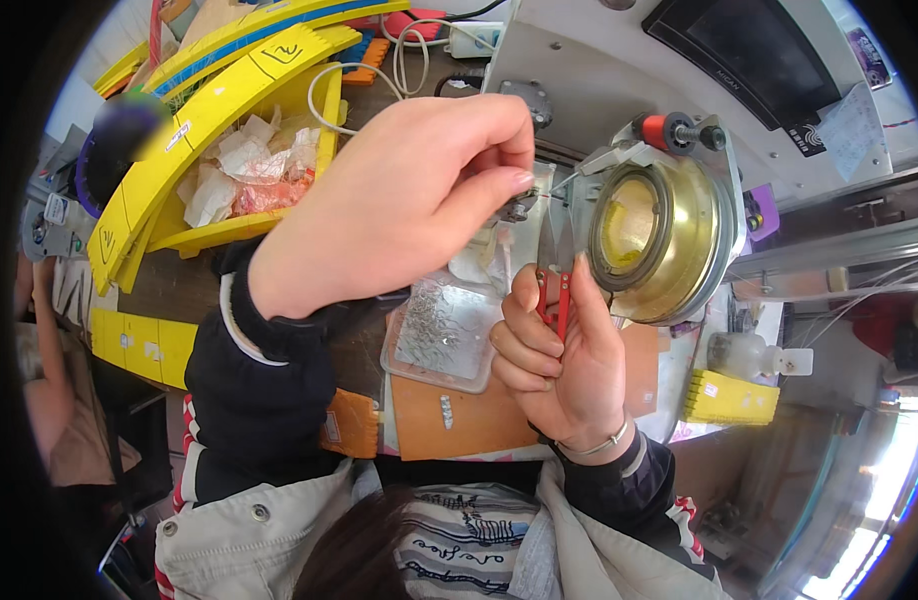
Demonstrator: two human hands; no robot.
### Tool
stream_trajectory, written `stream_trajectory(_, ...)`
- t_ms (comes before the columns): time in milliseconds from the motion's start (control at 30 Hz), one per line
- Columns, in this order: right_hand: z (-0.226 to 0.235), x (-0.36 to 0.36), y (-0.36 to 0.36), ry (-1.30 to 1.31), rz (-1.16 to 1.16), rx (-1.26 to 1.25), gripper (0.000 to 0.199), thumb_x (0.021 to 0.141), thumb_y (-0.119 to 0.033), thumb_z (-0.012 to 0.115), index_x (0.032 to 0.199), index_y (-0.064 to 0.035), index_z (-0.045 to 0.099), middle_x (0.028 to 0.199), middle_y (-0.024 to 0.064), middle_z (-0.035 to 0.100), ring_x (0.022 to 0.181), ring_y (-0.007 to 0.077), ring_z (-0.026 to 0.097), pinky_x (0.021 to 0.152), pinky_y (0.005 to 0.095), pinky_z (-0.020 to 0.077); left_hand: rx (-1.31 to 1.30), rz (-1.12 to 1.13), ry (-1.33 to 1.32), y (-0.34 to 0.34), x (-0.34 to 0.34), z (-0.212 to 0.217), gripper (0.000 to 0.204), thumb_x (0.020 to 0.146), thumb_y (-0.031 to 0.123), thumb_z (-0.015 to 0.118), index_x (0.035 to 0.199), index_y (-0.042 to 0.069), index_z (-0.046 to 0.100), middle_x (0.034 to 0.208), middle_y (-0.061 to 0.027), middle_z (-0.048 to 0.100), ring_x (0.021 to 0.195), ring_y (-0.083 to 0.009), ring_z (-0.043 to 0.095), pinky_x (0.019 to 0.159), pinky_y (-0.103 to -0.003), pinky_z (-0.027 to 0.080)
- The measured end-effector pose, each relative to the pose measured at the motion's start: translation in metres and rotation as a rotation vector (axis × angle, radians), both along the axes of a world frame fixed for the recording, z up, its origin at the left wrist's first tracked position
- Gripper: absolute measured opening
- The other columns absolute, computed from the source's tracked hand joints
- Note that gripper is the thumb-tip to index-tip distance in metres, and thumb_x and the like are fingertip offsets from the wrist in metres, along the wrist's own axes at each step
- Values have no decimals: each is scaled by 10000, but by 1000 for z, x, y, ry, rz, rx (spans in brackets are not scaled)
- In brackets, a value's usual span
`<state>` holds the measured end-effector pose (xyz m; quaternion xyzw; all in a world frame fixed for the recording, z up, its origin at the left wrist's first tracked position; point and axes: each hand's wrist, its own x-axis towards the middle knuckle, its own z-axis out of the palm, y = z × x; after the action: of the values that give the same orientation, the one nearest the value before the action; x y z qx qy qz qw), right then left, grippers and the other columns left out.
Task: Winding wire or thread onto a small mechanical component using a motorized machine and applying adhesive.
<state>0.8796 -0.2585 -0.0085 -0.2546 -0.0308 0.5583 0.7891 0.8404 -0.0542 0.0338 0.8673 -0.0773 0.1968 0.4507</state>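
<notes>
Pinching thin wire (559, 193) with left hand (399, 200) at frame centre, kept taut; right hand (564, 350) gripped red snips (553, 285) below, blades near wire.

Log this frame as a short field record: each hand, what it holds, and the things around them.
Left hand: raised, fingertips pinched on a small dark part; thin wire runs from it toward the machine
Right hand: grips red-handled snips, blades pointing up
Ahead of hands: brass-coloured round drum on a grey machine
Below hands: clear tray of small metal pieces on a brown board
Left side: yellow bin with crumpled wrappings
Right side: yellow block
</notes>
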Motion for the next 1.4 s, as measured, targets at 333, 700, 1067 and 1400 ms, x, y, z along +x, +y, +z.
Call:
stream_trajectory(333, -1, 4, 9, 35, -9, -26, 488, 1084, -494, 309, 962, -75, 526, 614, -77, 263, 508, 41, 207, 458, 214, 182, -291, 49, 136, -10, 2, -1, 91, 937, 70, 624, 890, 23, 562, 728, 63, 482, 645, -1, 402, 554, -190, 323)
stream_trajectory(700, 2, -3, 13, 54, -86, -114, 423, 1079, -474, 369, 889, -113, 483, 615, -80, 270, 512, 47, 211, 462, 222, 179, -265, 27, 115, -11, -3, 1, 83, 925, 52, 630, 876, 32, 566, 682, 69, 467, 609, 6, 392, 527, -194, 300)
stream_trajectory(1067, 7, -1, 14, 6, -126, -188, 397, 1079, -442, 397, 876, -114, 489, 610, -82, 265, 511, 48, 224, 458, 221, 187, -180, 33, 70, -11, -2, 2, 77, 915, 36, 622, 866, 24, 564, 649, 51, 467, 580, -7, 401, 505, -210, 302)
stream_trajectory(1400, 6, -1, 12, 16, -89, -154, 387, 1076, -439, 406, 886, -114, 495, 601, -88, 253, 507, 46, 220, 451, 215, 185, -185, 19, 50, -10, -2, 1, 78, 924, 42, 616, 871, 20, 562, 641, 43, 468, 557, -14, 411, 497, -214, 314)
